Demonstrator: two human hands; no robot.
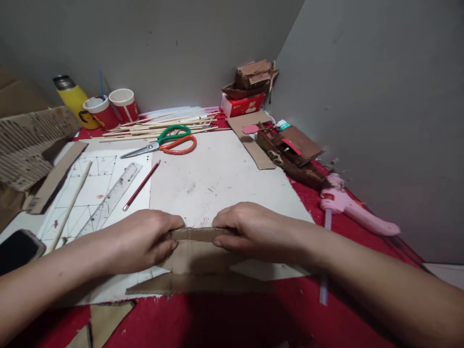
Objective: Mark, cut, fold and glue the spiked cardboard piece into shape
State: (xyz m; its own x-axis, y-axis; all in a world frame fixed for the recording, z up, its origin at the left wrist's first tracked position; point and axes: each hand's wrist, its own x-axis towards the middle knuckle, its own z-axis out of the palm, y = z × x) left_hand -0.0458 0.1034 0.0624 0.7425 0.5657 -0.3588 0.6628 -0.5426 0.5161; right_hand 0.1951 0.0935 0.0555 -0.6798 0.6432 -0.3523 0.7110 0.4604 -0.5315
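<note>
A brown piece of cardboard (192, 258) with folded edges lies in front of me at the near side of the white board. My left hand (154, 237) pinches the raised far edge of it from the left. From the right, my right hand (241, 229) grips that same edge, thumb on the near face and fingers behind. A short stretch of the edge shows between the two hands. Left of my left hand lie a red pencil (141, 185) and a clear ruler (108, 199) on a paper with drawn lines (81, 212).
Green-and-orange scissors (176, 140) lie beyond the hands, before wooden sticks (134, 129). Two paper cups (123, 104) and a yellow bottle (74, 99) stand back left. A pink glue gun (358, 212) and a brown cardboard boat (290, 154) are right. Cardboard scraps (108, 316) lie near left.
</note>
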